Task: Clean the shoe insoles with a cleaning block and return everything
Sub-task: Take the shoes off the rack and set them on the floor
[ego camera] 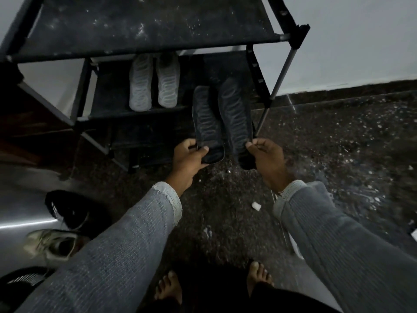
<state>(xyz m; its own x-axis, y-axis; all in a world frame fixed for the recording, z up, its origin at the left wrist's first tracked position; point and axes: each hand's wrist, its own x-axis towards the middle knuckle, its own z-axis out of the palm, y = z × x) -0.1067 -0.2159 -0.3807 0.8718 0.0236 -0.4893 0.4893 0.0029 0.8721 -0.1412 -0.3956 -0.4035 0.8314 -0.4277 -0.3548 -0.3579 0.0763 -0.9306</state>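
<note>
The person stands barefoot before a black shoe rack (74, 98), both arms stretched toward its lower tiers. The left hand (188, 155) pinches the near end of a dark insole (206, 123), thumb on top and fingers curled beneath. The right hand (267, 154) pinches the near edge of a second dark insole (235, 116), fingertips drawn together on it. Both dark insoles lie side by side, long axes running toward twelve o'clock, their far ends reaching in over the shelf and their heel ends hanging out past its front edge. Each is black or charcoal, with a faint pale pattern of looping ovals running down its length; the left one shows a thin lighter rim around the heel.

At about eleven o'clock from the hands, a pair of white insoles (154, 82) lies flat on the middle shelf, close together, bearing the same looped pattern in grey. They sit just to the left of the dark pair.

The rack's top shelf (146, 26) is black fabric, speckled with pale dust. The floor (338, 143) is dark speckled stone. A small white block (256, 206) lies on it at roughly five o'clock from the left hand, well apart from both hands. At eight o'clock, near the left sleeve (117, 240), a pale sneaker (50, 243) rests beside a black shoe (65, 210).
</note>
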